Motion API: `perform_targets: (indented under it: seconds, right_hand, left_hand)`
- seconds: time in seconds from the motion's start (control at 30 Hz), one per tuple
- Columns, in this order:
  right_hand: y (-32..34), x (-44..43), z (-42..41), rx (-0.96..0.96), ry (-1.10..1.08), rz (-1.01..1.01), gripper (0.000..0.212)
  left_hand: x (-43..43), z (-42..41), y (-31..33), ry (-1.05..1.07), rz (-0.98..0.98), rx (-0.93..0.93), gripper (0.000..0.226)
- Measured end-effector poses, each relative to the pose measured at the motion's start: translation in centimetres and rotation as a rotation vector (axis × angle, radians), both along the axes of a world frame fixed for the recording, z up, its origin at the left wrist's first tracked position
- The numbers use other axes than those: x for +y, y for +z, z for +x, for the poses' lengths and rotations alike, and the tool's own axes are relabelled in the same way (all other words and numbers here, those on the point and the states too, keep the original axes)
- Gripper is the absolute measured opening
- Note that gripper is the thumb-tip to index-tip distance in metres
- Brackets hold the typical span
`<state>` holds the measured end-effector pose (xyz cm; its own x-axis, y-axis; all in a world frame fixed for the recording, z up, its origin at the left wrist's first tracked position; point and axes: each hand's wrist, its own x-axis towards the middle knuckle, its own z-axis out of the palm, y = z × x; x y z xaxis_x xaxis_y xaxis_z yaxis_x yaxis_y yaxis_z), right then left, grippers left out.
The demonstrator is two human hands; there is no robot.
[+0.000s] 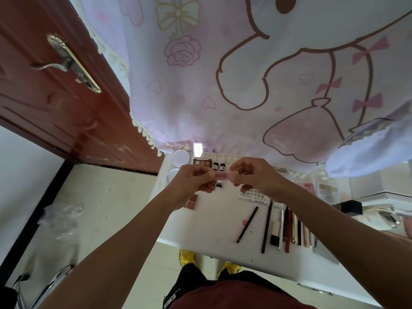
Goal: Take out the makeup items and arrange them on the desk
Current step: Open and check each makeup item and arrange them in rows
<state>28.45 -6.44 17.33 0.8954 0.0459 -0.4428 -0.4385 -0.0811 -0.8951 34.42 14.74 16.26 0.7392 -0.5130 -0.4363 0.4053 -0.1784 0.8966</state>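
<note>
Just in front of the eyeshadow palette (202, 162), the left hand (194, 181) and right hand (252, 175) each pinched one end of a small pink tube (223, 175), probably light, rigid and smooth, best gripped around its barrel.

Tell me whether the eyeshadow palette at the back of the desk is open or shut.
Open. The eyeshadow palette shows its tan and brown pans, and its lid stands up behind them, catching bright light. It lies flat on the desk.
</note>
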Motion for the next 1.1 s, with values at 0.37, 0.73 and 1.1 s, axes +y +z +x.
perform_targets:
  seconds: [0.37,0.73,1.1]
  right_hand:
    - [0.1,0.1,-0.7,0.023,-0.022,0.004,0.023]
    - [0.1,0.1,-1.0,0.070,-0.004,0.033,0.025]
    - [-0.1,0.1,-1.1,0.024,-0.048,0.016,0.018]
  left_hand:
    - [0.1,-1.0,-0.1,0.020,0.013,0.013,0.019]
    - [0.2,-1.4,-0.4,0.025,0.040,0.004,0.023]
    - [0.5,-1.3,-0.7,0.028,0.040,0.030,0.024]
